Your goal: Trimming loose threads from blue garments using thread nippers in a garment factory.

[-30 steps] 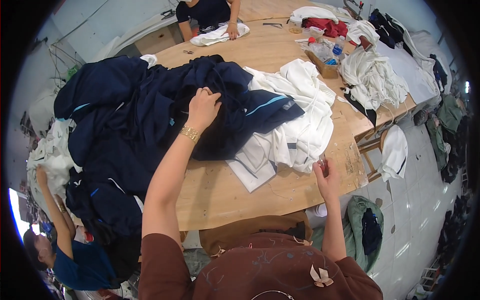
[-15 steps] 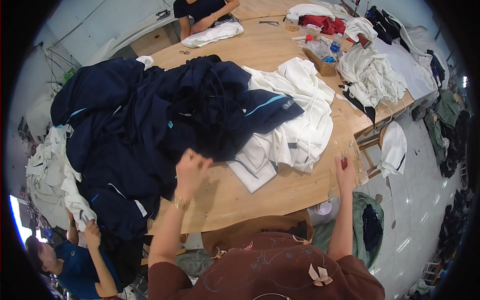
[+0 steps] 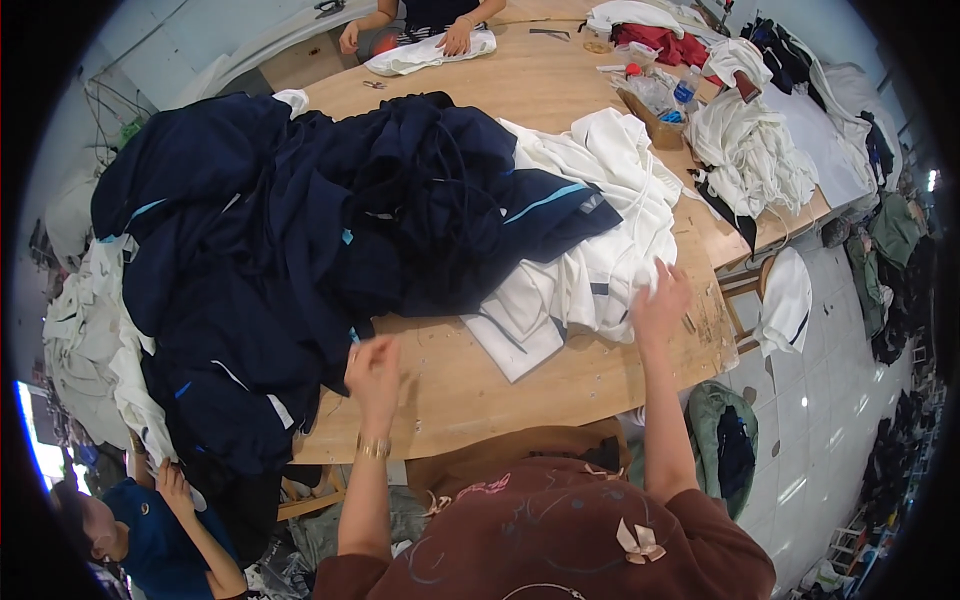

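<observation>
Navy garments [image 3: 290, 250], likely heaped for easy reach, lay beyond the curled left hand [image 3: 373, 372] — any pinch unclear; the right hand [image 3: 660, 308] spread near white garments [image 3: 625, 235].

**Bare left hand [image 3: 373, 370] curled, bare right hand [image 3: 662, 303] fanned**

The left forearm [image 3: 366, 505] rises well to the left of the crumpled heap of white fabric garments [image 3: 622, 235], wrist nearly straight, fingers bent loosely inward. The right forearm [image 3: 668, 440] reaches up to the heap's lower right edge, fingers raised and slightly blurred; whether they touch it is unclear.
</observation>
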`<state>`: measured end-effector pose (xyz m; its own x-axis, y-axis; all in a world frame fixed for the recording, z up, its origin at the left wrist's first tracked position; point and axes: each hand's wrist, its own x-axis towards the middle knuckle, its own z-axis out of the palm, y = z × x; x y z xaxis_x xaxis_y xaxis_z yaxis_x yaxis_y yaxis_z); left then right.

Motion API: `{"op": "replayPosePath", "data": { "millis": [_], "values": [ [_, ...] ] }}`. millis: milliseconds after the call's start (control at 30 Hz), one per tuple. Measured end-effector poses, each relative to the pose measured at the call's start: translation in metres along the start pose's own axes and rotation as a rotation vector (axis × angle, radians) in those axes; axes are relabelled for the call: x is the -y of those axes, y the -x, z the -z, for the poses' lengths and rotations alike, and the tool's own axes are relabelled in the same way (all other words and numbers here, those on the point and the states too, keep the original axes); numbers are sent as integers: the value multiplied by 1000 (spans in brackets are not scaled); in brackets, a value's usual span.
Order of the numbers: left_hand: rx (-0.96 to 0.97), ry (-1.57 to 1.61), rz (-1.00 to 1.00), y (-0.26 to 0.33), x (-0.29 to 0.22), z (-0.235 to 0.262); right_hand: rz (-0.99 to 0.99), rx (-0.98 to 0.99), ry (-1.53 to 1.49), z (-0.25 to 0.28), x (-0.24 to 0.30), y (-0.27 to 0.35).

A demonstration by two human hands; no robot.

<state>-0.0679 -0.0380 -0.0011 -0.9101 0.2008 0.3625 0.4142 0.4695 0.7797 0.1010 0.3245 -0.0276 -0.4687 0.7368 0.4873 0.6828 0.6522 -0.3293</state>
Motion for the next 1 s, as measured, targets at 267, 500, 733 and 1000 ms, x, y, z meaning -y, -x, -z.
{"op": "replayPosePath", "data": {
  "millis": [267,500,733,1000],
  "values": [
    [339,834,737,-98,-39,-104,422,-52,-680,-6,153,-24],
    [197,1026,768,-95,-32,-113,700,-6,-541,-53,240,-48],
    [74,866,451,-105,-34,-67,446,-61,-820,-59,202,-54],
    [801,1077,509,-34,-108,-69,195,70,-1367,61,157,-7]
  ]
}}
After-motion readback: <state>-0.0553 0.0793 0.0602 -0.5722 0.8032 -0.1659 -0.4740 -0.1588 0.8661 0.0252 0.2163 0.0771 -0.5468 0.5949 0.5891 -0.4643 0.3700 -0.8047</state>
